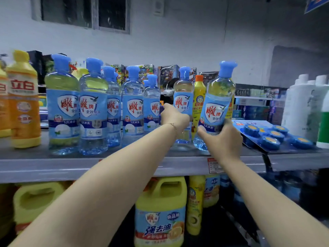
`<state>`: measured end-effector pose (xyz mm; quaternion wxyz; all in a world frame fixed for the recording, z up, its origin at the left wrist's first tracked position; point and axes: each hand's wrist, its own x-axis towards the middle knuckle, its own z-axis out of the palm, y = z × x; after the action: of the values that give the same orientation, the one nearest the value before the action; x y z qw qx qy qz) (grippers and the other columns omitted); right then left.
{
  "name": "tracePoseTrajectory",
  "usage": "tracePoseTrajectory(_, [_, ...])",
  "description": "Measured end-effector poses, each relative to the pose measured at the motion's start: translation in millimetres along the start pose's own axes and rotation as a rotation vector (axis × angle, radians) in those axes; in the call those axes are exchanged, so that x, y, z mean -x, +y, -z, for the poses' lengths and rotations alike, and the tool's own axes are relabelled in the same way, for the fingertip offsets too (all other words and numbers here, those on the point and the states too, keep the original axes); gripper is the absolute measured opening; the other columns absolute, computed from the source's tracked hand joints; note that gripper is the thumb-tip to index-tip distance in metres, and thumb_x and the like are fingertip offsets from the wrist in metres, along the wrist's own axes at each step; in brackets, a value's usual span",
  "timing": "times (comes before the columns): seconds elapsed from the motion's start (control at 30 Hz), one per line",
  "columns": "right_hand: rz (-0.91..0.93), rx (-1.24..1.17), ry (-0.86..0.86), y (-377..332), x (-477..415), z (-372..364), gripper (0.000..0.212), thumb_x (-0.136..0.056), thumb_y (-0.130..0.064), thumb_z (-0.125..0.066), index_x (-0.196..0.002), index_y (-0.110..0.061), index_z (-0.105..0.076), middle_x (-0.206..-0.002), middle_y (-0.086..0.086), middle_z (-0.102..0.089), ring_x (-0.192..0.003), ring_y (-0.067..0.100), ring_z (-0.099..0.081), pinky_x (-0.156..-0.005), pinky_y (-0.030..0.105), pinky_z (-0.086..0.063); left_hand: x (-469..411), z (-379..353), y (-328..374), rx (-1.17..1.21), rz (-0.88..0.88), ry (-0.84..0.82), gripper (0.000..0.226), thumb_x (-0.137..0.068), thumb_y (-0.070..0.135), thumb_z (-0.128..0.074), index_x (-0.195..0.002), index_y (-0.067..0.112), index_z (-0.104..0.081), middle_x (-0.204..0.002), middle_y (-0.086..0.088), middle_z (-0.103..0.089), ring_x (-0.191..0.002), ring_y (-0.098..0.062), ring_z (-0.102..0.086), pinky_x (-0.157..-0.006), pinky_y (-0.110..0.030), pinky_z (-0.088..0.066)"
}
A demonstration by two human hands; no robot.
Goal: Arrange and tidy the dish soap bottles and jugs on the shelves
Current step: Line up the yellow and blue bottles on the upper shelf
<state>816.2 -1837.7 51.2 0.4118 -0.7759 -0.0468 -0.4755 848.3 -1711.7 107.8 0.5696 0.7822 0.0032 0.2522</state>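
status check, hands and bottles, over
Right hand grips tilted bottle. Left hand grips upright bottle. Yellow bottle stands between them.

I have one view only, the wide-angle head camera, facing straight ahead at the upper shelf (53, 168), close, roughly level with it

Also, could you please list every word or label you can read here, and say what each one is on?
"立白": orange bottle, far left.
"雕牌", "1次冲洗": clear blue-capped bottles, also the tilted bottle that the right hand grips.
"全效加浓", "cqc": second clear bottle.
"白猫": yellow orange-capped bottle.
"雕牌", "食品用", "强去油": yellow jug, lower shelf.
Shelf-edge price tag: too blurred to read.
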Motion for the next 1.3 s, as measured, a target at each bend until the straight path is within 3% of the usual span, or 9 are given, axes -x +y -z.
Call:
tracePoseTrajectory(0.13, [0.008,-0.077,-0.026,-12.6,1.9,-6.0,0.033,-0.072,-0.038,-0.075,-0.091,-0.019,-0.057,-0.077,-0.008,-0.058,-0.072,0.016,-0.056,-0.058,0.024,-0.039,23.6,31.8,5.9,0.005,-0.124,0.046,0.049,-0.075,0.021,-0.077,-0.107,0.011,-0.042,-0.091,-0.001,-0.058,-0.077,-0.013,-0.058,-0.048,-0.022,-0.041])
tracePoseTrajectory(0.3, [-0.064,-0.182,-0.13,-34.9,6.7,-30.5,0.033,-0.067,-0.038,-0.075,-0.092,-0.022,-0.061,-0.079,-0.009,-0.064,-0.075,0.015,-0.063,-0.067,0.033,-0.053,62.2,82.3,7.7,-0.071,-0.264,0.143,0.052,-0.068,0.031,-0.081,-0.103,0.014,-0.047,-0.083,0.007,-0.061,-0.073,-0.005,-0.06,-0.057,-0.025,-0.05])
tracePoseTrajectory(0.43, [-0.068,-0.227,-0.278,-54.6,15.8,-55.0,0.033,-0.066,-0.039,-0.075,-0.094,-0.023,-0.064,-0.082,-0.009,-0.067,-0.075,0.012,-0.064,-0.066,0.029,-0.052,79.7,124.8,5.8,-0.164,-0.328,0.262,0.05,-0.067,0.034,-0.082,-0.102,0.018,-0.05,-0.085,0.009,-0.063,-0.073,-0.002,-0.059,-0.059,-0.019,-0.047])
tracePoseTrajectory(0.57, [-0.031,-0.2,-0.42,-72.7,17.9,-68.5,0.037,-0.068,-0.039,-0.075,-0.098,-0.021,-0.063,-0.087,-0.007,-0.067,-0.076,0.011,-0.062,-0.065,0.029,-0.051,83.0,158.3,-2.8,-0.274,-0.291,0.366,0.052,-0.068,0.037,-0.082,-0.103,0.02,-0.048,-0.091,0.006,-0.065,-0.082,-0.01,-0.063,-0.069,-0.03,-0.054])
tracePoseTrajectory(0.7, [-0.042,-0.227,-0.44,-84.5,24.5,-77.5,0.052,-0.07,-0.037,-0.075,-0.112,-0.018,-0.051,-0.097,-0.003,-0.064,-0.082,0.014,-0.061,-0.072,0.034,-0.053,77.8,168.3,-21.9,-0.349,-0.243,0.381,0.053,-0.069,0.035,-0.083,-0.103,0.017,-0.046,-0.101,-0.001,-0.063,-0.089,-0.016,-0.062,-0.067,-0.027,-0.052])
tracePoseTrajectory(0.8, [-0.025,-0.245,-0.441,-82.8,26.7,-77.3,0.063,-0.072,-0.034,-0.076,-0.118,-0.018,-0.037,-0.1,-0.003,-0.058,-0.088,0.019,-0.06,-0.078,0.037,-0.053,74.4,161.6,-29.2,-0.376,-0.215,0.4,0.057,-0.071,0.038,-0.081,-0.11,0.011,-0.049,-0.111,-0.007,-0.054,-0.095,-0.021,-0.058,-0.082,-0.039,-0.055])
tracePoseTrajectory(0.93, [0.037,-0.234,-0.444,-77.9,28.6,-78.0,0.06,-0.075,-0.035,-0.074,-0.117,-0.018,-0.035,-0.1,-0.003,-0.058,-0.089,0.02,-0.06,-0.076,0.038,-0.054,70.6,151.9,-28.8,-0.461,-0.199,0.384,0.054,-0.081,0.039,-0.073,-0.115,0.006,-0.047,-0.118,-0.008,-0.041,-0.088,-0.021,-0.046,-0.078,-0.032,-0.044])
tracePoseTrajectory(1.1, [0.097,-0.19,-0.432,-78.1,32.1,-78.0,0.059,-0.08,-0.036,-0.071,-0.121,-0.017,-0.033,-0.098,-0.004,-0.054,-0.089,0.02,-0.059,-0.076,0.038,-0.055,64.7,147.0,-31.9,-0.54,-0.176,0.38,0.048,-0.086,0.039,-0.066,-0.113,0.005,-0.045,-0.13,-0.013,-0.032,-0.121,-0.031,-0.037,-0.099,-0.038,-0.038])
tracePoseTrajectory(1.3, [0.103,-0.152,-0.425,-78.5,33.0,-78.0,0.059,-0.08,-0.039,-0.069,-0.122,-0.016,-0.033,-0.099,-0.004,-0.053,-0.092,0.022,-0.058,-0.076,0.037,-0.054,60.6,138.0,-32.3,-0.568,-0.19,0.424,0.05,-0.089,0.034,-0.064,-0.118,-0.002,-0.044,-0.135,-0.019,-0.03,-0.126,-0.035,-0.034,-0.101,-0.039,-0.037])
